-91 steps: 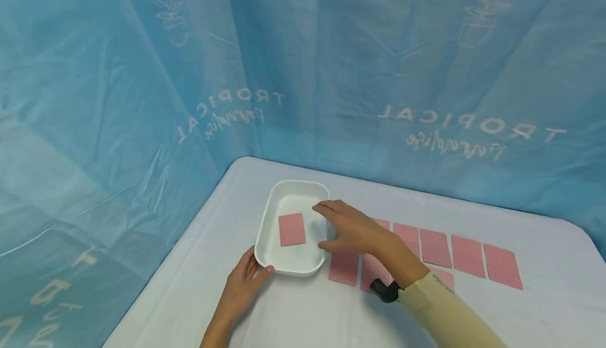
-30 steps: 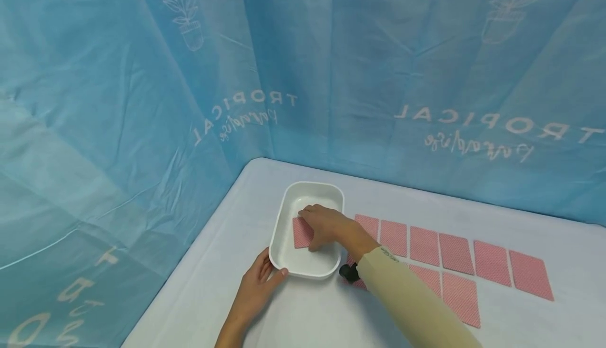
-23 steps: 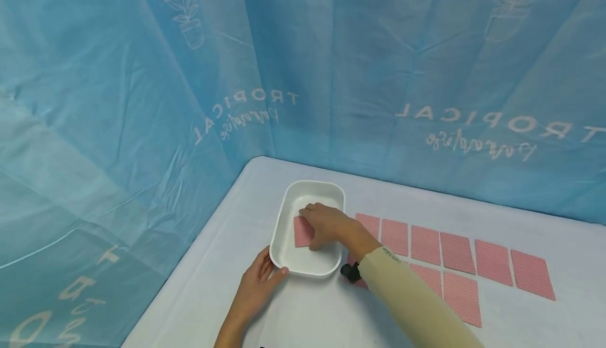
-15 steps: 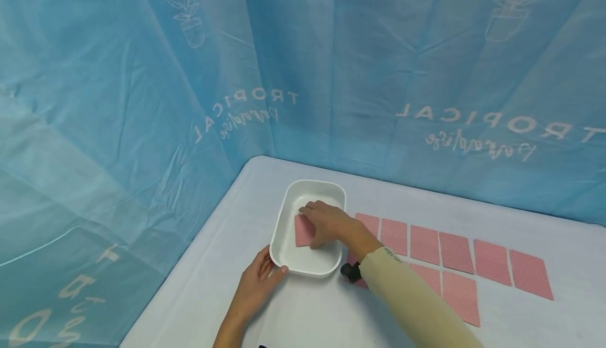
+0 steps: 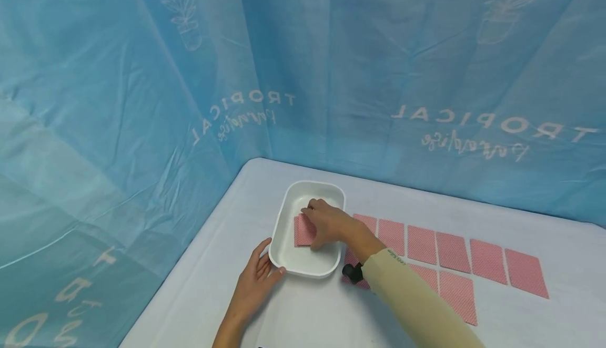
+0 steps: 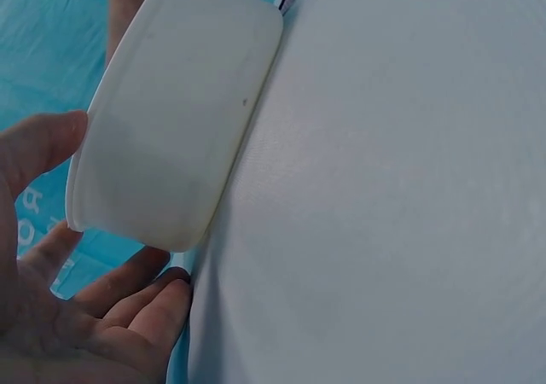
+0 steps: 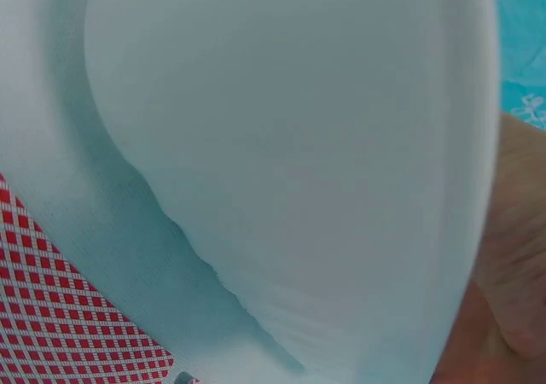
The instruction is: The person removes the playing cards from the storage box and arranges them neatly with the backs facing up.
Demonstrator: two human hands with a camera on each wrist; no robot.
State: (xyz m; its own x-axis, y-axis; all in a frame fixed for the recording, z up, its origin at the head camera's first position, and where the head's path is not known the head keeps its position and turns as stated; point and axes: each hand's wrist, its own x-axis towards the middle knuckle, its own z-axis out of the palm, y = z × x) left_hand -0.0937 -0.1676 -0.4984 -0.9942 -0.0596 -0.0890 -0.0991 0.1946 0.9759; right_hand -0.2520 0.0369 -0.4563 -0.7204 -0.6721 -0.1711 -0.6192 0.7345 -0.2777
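Note:
A white rectangular dish (image 5: 305, 270) with rounded corners stands on the table. Inside it lie red-patterned playing cards (image 5: 306, 235), an upper one shifted slightly right over another. My right hand (image 5: 331, 224) reaches over the dish's right rim and pinches the upper card, fingers at its far edge and thumb at its near edge; the hand covers its right part. Around the near left corner, the left hand (image 5: 255, 279) spreads loosely, thumb touching the rim, as the left wrist view also shows with the dish's outer wall (image 6: 179, 111). Fingers and card are behind the wall in the right wrist view.
Right of the dish, more face-down cards lie in two rows, the far row ending with one card (image 5: 526, 273) at the right. The right forearm covers part of the near row (image 5: 458, 295). A blue printed curtain (image 5: 379, 64) hangs behind the white table (image 5: 303, 316).
The right hand has come from above the dish's right rim down to the cards; the upper card now sits slightly right of the one beneath. The left index finger has straightened outward from the corner.

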